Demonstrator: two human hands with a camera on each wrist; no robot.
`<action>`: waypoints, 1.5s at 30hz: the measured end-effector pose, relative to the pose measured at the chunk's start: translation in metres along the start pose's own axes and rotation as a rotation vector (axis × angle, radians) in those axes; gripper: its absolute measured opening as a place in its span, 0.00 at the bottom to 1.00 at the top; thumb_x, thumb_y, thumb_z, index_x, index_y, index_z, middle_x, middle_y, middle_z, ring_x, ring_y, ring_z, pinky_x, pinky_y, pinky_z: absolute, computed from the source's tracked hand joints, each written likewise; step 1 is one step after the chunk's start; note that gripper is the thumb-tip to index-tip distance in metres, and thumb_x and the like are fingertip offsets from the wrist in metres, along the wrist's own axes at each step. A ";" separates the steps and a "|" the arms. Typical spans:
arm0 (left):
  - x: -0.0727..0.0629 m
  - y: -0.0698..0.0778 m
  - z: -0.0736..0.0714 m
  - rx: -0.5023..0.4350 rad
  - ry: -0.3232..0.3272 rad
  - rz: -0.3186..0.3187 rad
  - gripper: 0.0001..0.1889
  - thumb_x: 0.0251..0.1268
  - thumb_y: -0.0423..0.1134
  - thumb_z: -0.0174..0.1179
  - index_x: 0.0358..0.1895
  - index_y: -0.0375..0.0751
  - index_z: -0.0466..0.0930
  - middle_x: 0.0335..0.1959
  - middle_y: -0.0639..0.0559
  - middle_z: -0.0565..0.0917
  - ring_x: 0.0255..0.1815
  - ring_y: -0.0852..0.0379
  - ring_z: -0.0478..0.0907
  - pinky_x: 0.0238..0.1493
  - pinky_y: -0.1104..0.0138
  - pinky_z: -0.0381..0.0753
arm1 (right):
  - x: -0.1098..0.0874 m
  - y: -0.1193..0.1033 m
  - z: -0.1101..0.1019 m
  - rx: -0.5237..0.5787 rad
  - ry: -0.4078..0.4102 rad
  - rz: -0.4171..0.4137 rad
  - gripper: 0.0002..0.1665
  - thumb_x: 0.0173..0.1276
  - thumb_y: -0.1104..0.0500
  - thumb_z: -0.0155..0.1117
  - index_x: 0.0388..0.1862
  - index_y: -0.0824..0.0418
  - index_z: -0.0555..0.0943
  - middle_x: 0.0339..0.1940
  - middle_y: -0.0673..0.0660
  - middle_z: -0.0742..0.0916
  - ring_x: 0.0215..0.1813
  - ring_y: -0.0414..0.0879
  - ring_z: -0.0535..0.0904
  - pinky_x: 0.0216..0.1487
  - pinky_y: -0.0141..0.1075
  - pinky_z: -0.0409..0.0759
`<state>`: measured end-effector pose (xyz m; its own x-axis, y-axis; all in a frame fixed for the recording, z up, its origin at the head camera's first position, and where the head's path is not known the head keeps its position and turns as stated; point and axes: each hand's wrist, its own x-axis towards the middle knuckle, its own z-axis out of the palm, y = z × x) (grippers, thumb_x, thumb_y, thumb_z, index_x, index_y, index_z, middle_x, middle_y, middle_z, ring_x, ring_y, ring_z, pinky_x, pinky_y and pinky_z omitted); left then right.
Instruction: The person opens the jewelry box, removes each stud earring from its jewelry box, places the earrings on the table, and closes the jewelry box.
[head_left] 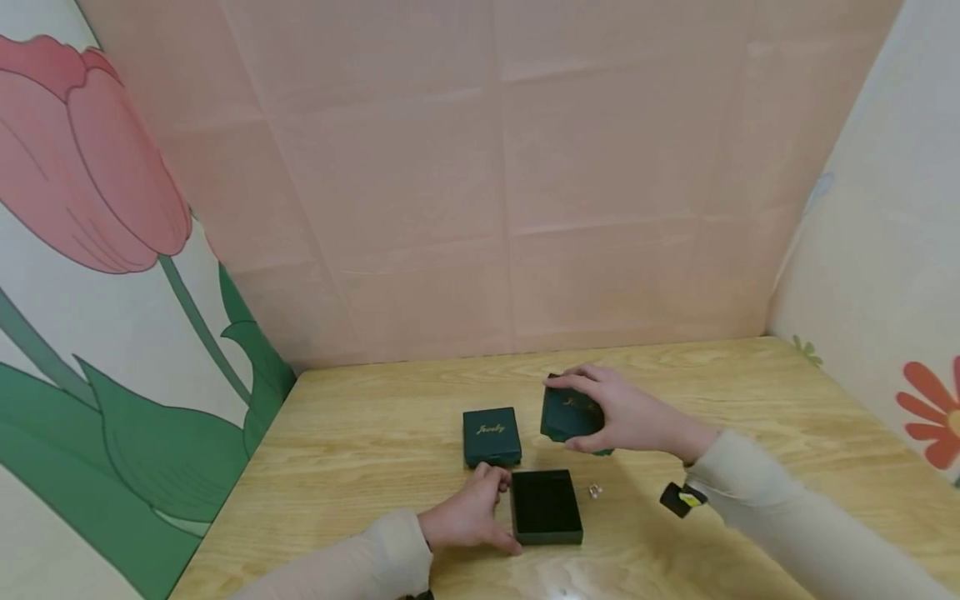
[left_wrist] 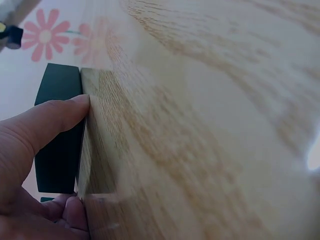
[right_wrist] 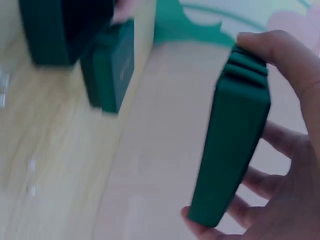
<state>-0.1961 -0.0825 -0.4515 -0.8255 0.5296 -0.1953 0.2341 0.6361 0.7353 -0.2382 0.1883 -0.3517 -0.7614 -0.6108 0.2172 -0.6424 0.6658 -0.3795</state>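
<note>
My right hand [head_left: 626, 412] holds a dark green jewelry box lid [head_left: 562, 412] tilted above the table, thumb and fingers on its opposite edges. Gold lettering shows partly between the fingers. On the table, my left hand [head_left: 468, 512] grips the box base [head_left: 546, 504] at its left side. In the left wrist view the thumb lies on the base's green wall [left_wrist: 59, 155], with curled fingers at its far corner. The base stands open, its inside black. Just right of it lies a small shiny piece of jewelry [head_left: 595, 491], too small to identify.
Behind the base sits a closed green box [head_left: 491, 435] lettered "Jewelry". The wooden table [head_left: 360, 467] ends at a pink back wall [head_left: 405, 208]. Flower-printed panels stand at the left and right. A dark strap piece [head_left: 682, 499] hangs by the right wrist.
</note>
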 end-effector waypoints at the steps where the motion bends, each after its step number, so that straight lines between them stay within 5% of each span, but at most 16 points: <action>1: 0.000 0.000 0.000 0.006 -0.001 0.003 0.39 0.43 0.41 0.78 0.59 0.38 0.67 0.48 0.51 0.65 0.48 0.60 0.66 0.49 0.69 0.73 | -0.001 -0.007 0.002 0.018 0.009 -0.020 0.47 0.53 0.41 0.75 0.71 0.45 0.67 0.66 0.56 0.72 0.62 0.56 0.69 0.53 0.52 0.75; 10: 0.001 -0.002 -0.001 0.058 -0.008 0.016 0.43 0.43 0.45 0.78 0.63 0.36 0.65 0.48 0.52 0.65 0.46 0.61 0.65 0.50 0.69 0.73 | -0.012 -0.042 0.041 0.090 -0.030 -0.103 0.50 0.54 0.40 0.74 0.74 0.34 0.60 0.70 0.50 0.67 0.68 0.50 0.64 0.58 0.50 0.75; 15: 0.001 -0.002 -0.001 0.059 0.009 0.054 0.48 0.41 0.44 0.79 0.68 0.39 0.62 0.50 0.54 0.66 0.48 0.61 0.61 0.57 0.68 0.69 | -0.018 -0.042 0.061 0.022 -0.091 -0.157 0.50 0.55 0.38 0.72 0.74 0.36 0.59 0.70 0.51 0.69 0.67 0.50 0.66 0.58 0.52 0.74; 22: 0.001 -0.003 0.000 0.036 0.012 0.078 0.49 0.39 0.42 0.80 0.69 0.44 0.62 0.48 0.56 0.66 0.45 0.62 0.59 0.53 0.71 0.68 | -0.021 -0.036 0.081 -0.026 -0.112 -0.212 0.50 0.52 0.37 0.73 0.73 0.39 0.64 0.70 0.53 0.70 0.68 0.53 0.67 0.58 0.54 0.74; 29: 0.000 0.000 0.001 0.074 0.023 0.039 0.42 0.39 0.43 0.80 0.62 0.38 0.68 0.44 0.52 0.65 0.43 0.61 0.65 0.46 0.71 0.72 | -0.021 -0.031 0.090 0.014 -0.178 -0.165 0.46 0.55 0.36 0.70 0.72 0.38 0.65 0.70 0.55 0.70 0.68 0.56 0.67 0.59 0.56 0.72; 45: 0.000 0.002 0.002 0.083 0.029 0.033 0.41 0.39 0.43 0.80 0.59 0.38 0.68 0.44 0.52 0.65 0.43 0.61 0.66 0.45 0.71 0.73 | -0.022 -0.030 0.090 -0.024 -0.162 -0.156 0.46 0.54 0.36 0.71 0.72 0.37 0.65 0.69 0.54 0.71 0.66 0.54 0.69 0.59 0.56 0.72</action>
<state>-0.1944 -0.0801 -0.4510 -0.8306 0.5357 -0.1518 0.3024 0.6630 0.6848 -0.1940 0.1431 -0.4259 -0.6297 -0.7669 0.1237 -0.7549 0.5666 -0.3303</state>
